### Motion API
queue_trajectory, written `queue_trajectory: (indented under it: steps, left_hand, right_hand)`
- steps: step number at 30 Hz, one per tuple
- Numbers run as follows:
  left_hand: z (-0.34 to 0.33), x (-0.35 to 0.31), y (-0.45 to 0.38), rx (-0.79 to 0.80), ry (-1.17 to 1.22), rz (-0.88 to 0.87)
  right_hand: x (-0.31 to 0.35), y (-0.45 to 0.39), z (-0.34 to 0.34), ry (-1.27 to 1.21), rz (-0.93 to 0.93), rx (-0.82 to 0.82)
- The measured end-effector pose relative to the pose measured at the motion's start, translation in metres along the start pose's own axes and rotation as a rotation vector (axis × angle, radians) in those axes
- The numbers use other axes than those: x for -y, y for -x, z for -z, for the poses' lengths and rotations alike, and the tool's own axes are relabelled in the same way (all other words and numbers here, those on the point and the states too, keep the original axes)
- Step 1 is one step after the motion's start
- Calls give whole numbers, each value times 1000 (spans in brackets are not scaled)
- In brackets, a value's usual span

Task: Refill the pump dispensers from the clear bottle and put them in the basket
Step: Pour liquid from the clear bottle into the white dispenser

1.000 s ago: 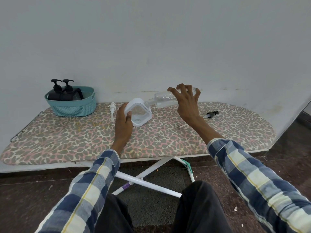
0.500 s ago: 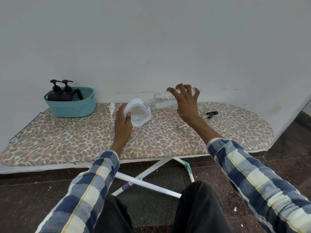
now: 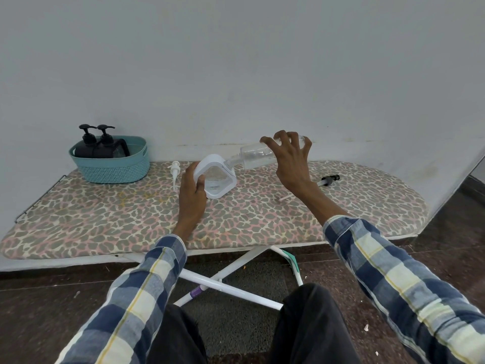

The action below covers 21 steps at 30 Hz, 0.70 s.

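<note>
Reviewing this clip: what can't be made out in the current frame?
Head view only:
- Liquid level in the clear bottle: the right hand covers its rear, and the contents are transparent.
- How full the white dispenser is: the left hand hides its near side.
- Bodies of the black dispensers: hidden behind the basket wall.

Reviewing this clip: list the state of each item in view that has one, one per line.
clear bottle: tipped, neck at the dispenser's opening, held by right hand
white dispenser: pump off, tilted, held by left hand
white pump: lying loose
black pump: lying loose
black dispensers: in basket, pumps fitted
</note>
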<state>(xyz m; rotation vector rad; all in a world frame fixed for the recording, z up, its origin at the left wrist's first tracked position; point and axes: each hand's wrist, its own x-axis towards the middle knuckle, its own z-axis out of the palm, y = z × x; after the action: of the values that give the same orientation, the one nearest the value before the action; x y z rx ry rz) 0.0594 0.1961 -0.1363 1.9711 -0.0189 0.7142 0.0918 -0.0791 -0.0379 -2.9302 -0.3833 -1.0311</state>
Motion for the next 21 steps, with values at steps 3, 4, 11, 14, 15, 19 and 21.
queue_trajectory:
  steps: [3, 4, 11, 14, 15, 19, 21]
  left_hand:
    - [-1, 1, 0, 4, -3, 2]
    - [-1, 1, 0, 5, -3, 2]
    - [0, -2, 0, 5, 10, 2]
    - [0, -1, 0, 4, 9, 1]
    - [0, -1, 0, 5, 11, -2]
    - [1, 0, 1, -2, 7, -10]
    - [1, -1, 1, -7, 1, -12]
  right_hand:
    - [0, 0, 0, 3, 1, -2]
    - [0, 0, 0, 5, 2, -2]
    - [-1, 0, 1, 13, 7, 0]
    - [-1, -1, 0, 10, 10, -6]
    - [-1, -1, 0, 7, 11, -8]
    - [-1, -2, -1, -1, 14, -12]
    - [-1, -3, -1, -1, 15, -13]
